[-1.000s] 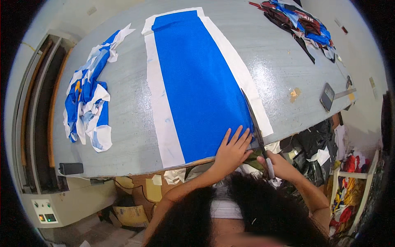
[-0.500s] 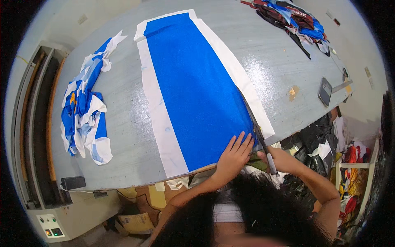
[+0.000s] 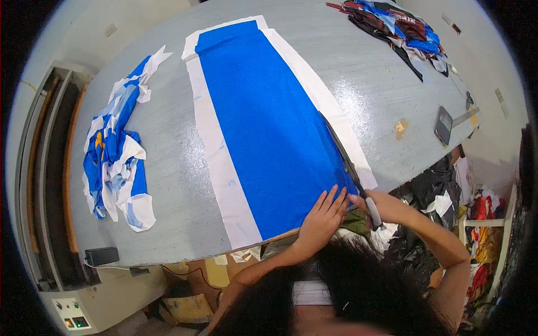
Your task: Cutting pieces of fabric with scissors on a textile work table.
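A long blue cloth panel (image 3: 274, 123) with white borders lies spread on the grey table (image 3: 174, 168), its near end at the table's front edge. My left hand (image 3: 322, 218) rests flat on the near right corner of the blue part, fingers stretched out. My right hand (image 3: 390, 206) is closed round the handles of large dark scissors (image 3: 348, 163). Their blades run along the seam between the blue and the right white border, pointing away from me. Whether the blades are parted is hard to make out. Part of the lower handle hangs past the table edge.
Blue and white cloth scraps (image 3: 120, 145) lie heaped at the left. Another pile of dark and blue cloth (image 3: 400, 28) is at the far right. A phone (image 3: 443, 125) sits near the right edge. Black plastic bags (image 3: 417, 196) and a shelf of clothes (image 3: 485, 224) stand below right.
My right hand and the scissors have shifted slightly forward, with the blade tip a little farther up the seam. My left hand stays flat on the cloth, nearly in place.
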{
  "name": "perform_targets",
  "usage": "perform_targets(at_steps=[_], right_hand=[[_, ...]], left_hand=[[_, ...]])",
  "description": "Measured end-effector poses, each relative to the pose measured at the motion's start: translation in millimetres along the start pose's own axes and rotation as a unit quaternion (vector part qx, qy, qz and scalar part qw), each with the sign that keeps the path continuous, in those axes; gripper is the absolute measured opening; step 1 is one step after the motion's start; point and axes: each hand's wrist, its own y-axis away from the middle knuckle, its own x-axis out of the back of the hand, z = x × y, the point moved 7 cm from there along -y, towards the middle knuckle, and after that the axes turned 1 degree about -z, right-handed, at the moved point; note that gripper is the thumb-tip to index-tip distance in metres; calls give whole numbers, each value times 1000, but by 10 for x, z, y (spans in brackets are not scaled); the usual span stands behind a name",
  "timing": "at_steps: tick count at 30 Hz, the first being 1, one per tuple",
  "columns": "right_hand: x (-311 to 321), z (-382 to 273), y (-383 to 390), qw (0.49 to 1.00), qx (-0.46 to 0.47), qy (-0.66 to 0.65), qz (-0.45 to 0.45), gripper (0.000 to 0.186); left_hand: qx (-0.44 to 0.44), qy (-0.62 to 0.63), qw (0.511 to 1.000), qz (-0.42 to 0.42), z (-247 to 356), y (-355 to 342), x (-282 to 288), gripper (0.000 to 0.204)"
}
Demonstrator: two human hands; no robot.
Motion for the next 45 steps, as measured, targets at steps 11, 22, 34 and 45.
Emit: perform_targets(at_steps=[11, 22, 34, 45], right_hand=[[62, 8, -163, 1000, -4, 12, 11, 69], [157, -58, -381, 1000, -17, -16, 19, 62], [309, -139, -679, 1000, -6, -9, -10, 73], [463, -343, -925, 999, -19, -22, -42, 76]], left_hand=[[-11, -33, 999, 4, 14, -3, -11, 43], [-16, -15, 1000, -5, 9, 38, -71, 45], [-34, -27, 999, -29, 4, 31, -110, 47], [-34, -2, 999, -41, -6, 50, -106, 48]])
